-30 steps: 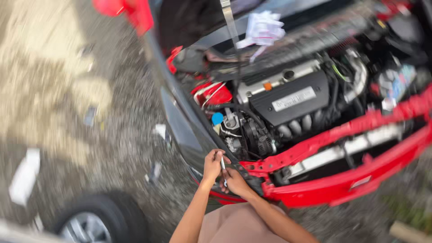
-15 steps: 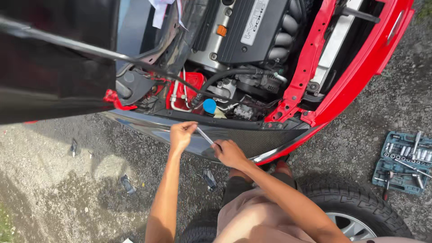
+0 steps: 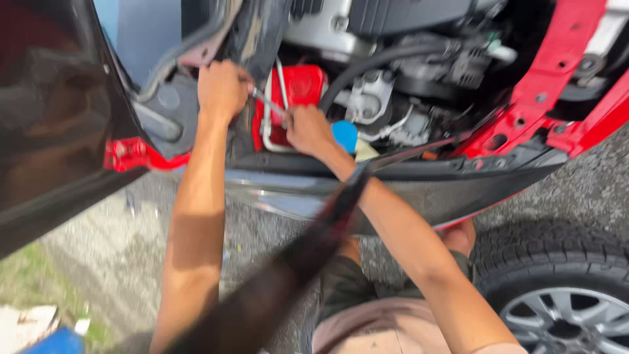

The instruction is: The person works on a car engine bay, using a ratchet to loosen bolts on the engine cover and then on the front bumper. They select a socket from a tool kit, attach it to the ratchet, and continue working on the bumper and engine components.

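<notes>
Head cam: both hands clamped on a metal wrench (image 3: pixel 268 103), left hand (image 3: pixel 223 88) at its tip, right hand (image 3: pixel 309 128) just below; looks mid-bolt-turning, next needs steady leverage.

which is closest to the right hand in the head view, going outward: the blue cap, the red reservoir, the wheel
1. blue cap, just right of the right hand
2. red reservoir, above the hand; nearly as close
3. wheel, bottom right, on the ground

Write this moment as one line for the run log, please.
left hand: gripping tool end | right hand: on metal tool handle | place: engine bay, beside red part | tyre lower right
</notes>
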